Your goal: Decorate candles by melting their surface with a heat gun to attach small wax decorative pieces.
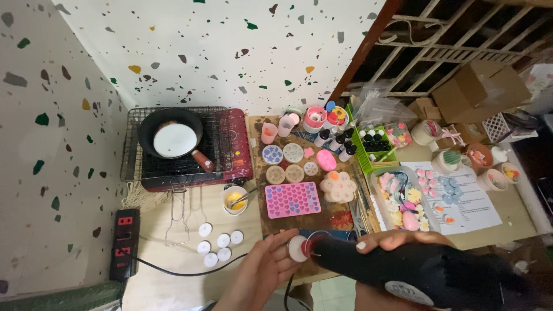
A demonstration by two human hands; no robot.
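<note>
Nearest the camera, the right hand (397, 242) grips a black heat gun (415, 268) whose nozzle meets a small round white wax-filled tin (298, 249) steadied by the left hand's (262, 270) fingertips at the table's (173, 230) front edge, below the pink silicone heart mould (292, 199).

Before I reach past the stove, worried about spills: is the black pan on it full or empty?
Full: the black pan holds a smooth white liquid nearly across its whole base, sitting level on the red stove.
</note>
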